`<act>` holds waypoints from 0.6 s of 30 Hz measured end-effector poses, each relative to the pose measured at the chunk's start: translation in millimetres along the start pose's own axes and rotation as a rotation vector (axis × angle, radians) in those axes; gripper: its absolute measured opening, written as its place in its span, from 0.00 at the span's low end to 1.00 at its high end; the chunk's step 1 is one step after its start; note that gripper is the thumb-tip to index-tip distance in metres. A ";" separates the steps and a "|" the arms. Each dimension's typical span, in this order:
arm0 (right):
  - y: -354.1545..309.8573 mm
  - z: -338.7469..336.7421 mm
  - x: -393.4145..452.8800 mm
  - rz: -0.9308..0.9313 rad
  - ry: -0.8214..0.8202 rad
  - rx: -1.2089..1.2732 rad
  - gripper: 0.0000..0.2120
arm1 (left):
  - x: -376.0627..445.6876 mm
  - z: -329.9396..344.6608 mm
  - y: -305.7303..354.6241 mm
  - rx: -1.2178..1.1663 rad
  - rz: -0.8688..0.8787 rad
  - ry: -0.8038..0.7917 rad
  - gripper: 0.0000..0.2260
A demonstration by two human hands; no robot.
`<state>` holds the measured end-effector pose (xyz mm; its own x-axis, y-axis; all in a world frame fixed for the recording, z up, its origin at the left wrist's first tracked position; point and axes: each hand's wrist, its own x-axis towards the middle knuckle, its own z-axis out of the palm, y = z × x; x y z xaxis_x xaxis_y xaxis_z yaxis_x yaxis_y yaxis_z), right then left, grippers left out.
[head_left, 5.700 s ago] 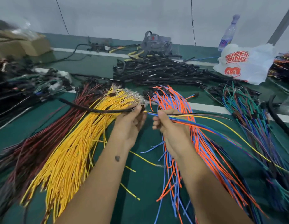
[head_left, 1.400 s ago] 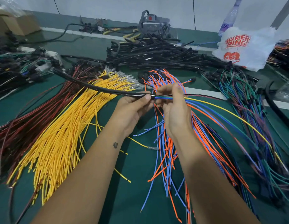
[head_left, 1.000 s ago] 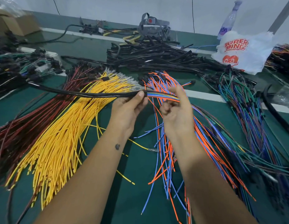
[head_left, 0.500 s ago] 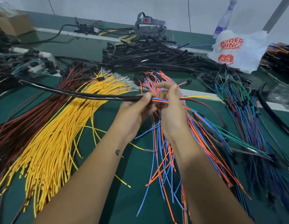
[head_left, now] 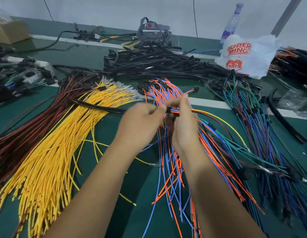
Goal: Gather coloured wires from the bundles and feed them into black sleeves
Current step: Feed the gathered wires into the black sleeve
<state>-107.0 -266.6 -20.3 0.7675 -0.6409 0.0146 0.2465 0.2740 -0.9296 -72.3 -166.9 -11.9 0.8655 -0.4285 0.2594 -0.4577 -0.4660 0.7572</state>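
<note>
On the green table (head_left: 132,182), at the far left, lies the dark red wire bundle (head_left: 34,121), and beside it the yellow wire bundle (head_left: 51,160). A black sleeve (head_left: 99,107) runs across the yellow wires to the left hand (head_left: 140,124), which is blurred and grips the sleeve near its open end. The right hand (head_left: 183,124) pinches a few coloured wires (head_left: 209,114) just at the sleeve's mouth. Under the hands spreads the orange and blue wire bundle (head_left: 171,177). Farther right lies the green and purple wire bundle (head_left: 262,134), and behind it a white plastic bag (head_left: 252,55).
</note>
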 end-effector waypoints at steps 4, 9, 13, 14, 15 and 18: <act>5.3 -2.0 5.0 -0.053 -0.021 -0.007 0.19 | 5.5 -15.2 -4.1 0.382 0.359 0.162 0.08; -0.9 1.7 11.3 0.019 -0.167 -0.015 0.18 | 19.7 -20.3 -9.4 0.613 0.288 -0.178 0.11; -20.2 -1.1 9.8 0.154 -0.207 0.425 0.08 | 27.3 -30.1 -7.8 0.464 0.350 -0.100 0.13; -21.6 -3.4 8.7 0.158 -0.207 0.529 0.09 | 28.3 -31.4 -7.7 0.466 0.350 -0.090 0.13; -21.7 -5.0 6.6 0.146 -0.212 0.599 0.09 | 27.8 -32.6 -6.2 0.475 0.357 -0.081 0.13; -18.3 -9.0 -4.1 0.083 -0.275 0.639 0.12 | 26.3 -34.3 -7.8 0.396 0.344 -0.081 0.14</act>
<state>-119.9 -275.5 -6.6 0.8999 -0.4180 0.1241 0.4156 0.7363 -0.5340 -39.0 -148.0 9.5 0.6407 -0.6592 0.3936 -0.7676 -0.5381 0.3482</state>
